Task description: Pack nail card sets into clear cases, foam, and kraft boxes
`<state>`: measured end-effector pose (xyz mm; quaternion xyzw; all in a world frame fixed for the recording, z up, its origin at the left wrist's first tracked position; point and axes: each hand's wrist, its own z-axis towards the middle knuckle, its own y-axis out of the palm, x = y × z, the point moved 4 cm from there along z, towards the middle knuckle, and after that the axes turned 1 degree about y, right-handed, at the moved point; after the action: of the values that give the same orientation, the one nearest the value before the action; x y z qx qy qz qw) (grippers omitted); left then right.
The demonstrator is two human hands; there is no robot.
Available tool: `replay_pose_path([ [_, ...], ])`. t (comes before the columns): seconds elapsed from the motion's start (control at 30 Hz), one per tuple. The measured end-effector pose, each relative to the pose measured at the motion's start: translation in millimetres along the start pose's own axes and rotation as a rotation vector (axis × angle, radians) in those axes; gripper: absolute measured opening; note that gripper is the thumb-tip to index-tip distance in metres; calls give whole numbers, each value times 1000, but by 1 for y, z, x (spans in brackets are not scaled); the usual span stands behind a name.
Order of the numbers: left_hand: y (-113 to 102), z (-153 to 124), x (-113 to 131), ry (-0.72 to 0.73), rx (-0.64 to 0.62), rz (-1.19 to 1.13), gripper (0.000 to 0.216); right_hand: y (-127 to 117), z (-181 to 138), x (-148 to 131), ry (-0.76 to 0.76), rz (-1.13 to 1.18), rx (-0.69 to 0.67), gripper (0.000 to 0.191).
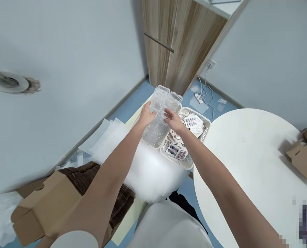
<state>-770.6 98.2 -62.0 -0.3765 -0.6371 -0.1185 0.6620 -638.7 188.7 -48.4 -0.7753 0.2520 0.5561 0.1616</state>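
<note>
My left hand point(146, 115) reaches over the left side of a pale basket point(152, 145), its thumb apart from the fingers. My right hand point(173, 120) is above the basket's right side, fingers spread and palm turned toward my left hand. Between and below them, transparent plastic boxes point(156, 129) fill the basket, with more transparent boxes point(162, 91) stacked at its far end. Whether my fingertips touch the boxes I cannot tell. Beneath my right wrist, a second perforated basket point(204, 133) holds many cards bearing what look like press-on nails point(191, 121).
A round white table point(236, 148) stands at the right with a cardboard box point(306, 160) on it. White foam sheeting point(153, 172) lies before the baskets. An open cardboard carton point(56, 196) is at lower left. A wooden cabinet point(176, 41) and a power strip point(198, 98) are beyond.
</note>
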Motion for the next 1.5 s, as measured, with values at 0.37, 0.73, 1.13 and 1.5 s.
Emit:
replay_pose_path([
  [0.37,8,16,-15,-63,51,-69,60,20,29,12,18,57,-11,80],
  [0.73,-4,-60,21,-152,250,-164,44,15,-55,-11,-28,153,37,64],
  [1.13,36,-290,64,-343,-58,-453,22,-25,-246,8,-28,219,-51,50],
  [1.5,145,-423,118,-344,-555,-511,37,-130,-432,36,-114,215,180,44],
])
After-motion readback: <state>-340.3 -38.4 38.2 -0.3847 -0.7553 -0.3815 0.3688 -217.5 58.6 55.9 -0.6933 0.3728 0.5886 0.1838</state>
